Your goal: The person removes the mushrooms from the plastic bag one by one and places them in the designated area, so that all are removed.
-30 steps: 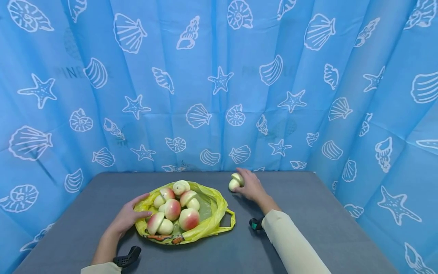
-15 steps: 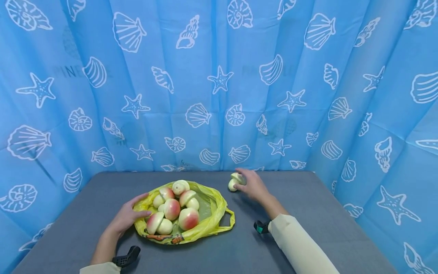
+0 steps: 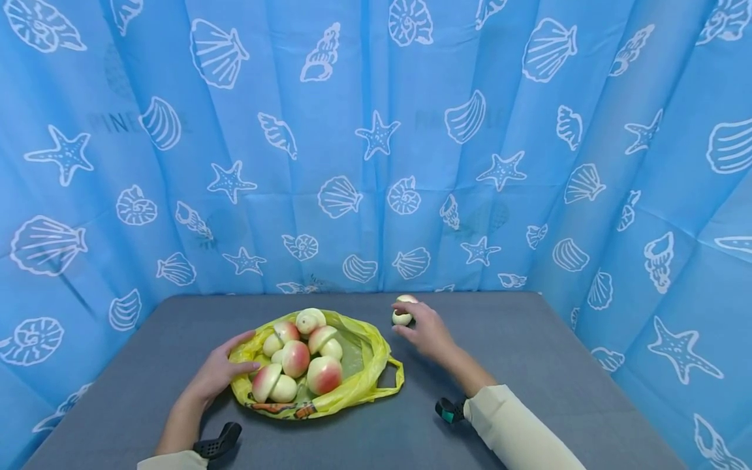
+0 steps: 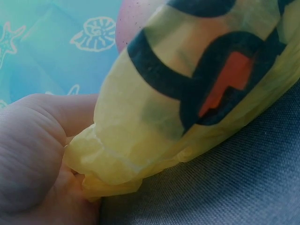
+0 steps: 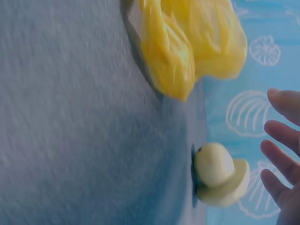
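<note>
My left hand holds the left rim of a yellow plastic bag, its thumb over the edge. Bunched film of that bag sits between thumb and fingers in the left wrist view. Inside the open bag lie several pale mushrooms with pink-tinted caps. One more mushroom stands on the table near its back edge. Beside it is my right hand, a finger crossing in front of it in the head view. The right wrist view shows the spread fingers apart from the mushroom.
A grey cloth-covered table spreads under everything. Behind it and along the sides hangs a blue curtain with white shell prints. The bag's handle loop lies toward the right hand. Black wrist devices sit at both wrists.
My right hand first draws back a little from the lone mushroom, then lowers slightly, with a finger now crossing in front of it. The left hand and the bag stay in place.
</note>
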`<state>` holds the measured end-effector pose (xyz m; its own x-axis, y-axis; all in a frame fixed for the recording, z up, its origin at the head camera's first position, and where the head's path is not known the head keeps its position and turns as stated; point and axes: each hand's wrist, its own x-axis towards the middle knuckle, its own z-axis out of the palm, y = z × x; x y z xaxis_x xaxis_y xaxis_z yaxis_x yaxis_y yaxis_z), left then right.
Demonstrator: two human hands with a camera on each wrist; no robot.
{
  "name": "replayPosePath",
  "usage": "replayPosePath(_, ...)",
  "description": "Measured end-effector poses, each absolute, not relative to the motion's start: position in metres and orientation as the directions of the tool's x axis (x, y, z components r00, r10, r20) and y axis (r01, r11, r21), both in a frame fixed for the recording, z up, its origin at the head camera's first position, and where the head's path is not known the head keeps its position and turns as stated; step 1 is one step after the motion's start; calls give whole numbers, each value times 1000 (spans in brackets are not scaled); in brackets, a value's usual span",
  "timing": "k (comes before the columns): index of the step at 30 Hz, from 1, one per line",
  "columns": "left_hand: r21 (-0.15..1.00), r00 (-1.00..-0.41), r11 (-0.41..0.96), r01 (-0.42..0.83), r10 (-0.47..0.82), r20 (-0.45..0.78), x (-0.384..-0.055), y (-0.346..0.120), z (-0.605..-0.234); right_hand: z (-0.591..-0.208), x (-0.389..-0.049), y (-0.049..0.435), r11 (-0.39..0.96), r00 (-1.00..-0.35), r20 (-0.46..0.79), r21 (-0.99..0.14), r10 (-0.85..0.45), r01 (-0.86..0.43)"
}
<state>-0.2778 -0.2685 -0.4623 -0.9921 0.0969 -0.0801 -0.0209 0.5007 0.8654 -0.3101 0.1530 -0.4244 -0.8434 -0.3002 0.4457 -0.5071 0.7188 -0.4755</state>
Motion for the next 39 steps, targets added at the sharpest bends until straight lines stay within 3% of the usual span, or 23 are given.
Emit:
replayPosePath(18,879,-991,476,-28,103,-87,-280,-271,-466,-417,-284,120,556,-690,529,-419,-493,-718)
replayPosePath(28,886,-990,462,-43,98,-99,-280,-272,-465,-415,-276,101,501,-689,338,-495,-642,-710)
replayPosePath(39,889,-990,457,-35,106,-93,-280,-272,-466,-416,-276,78,500,-659,248,-482,-710,-720)
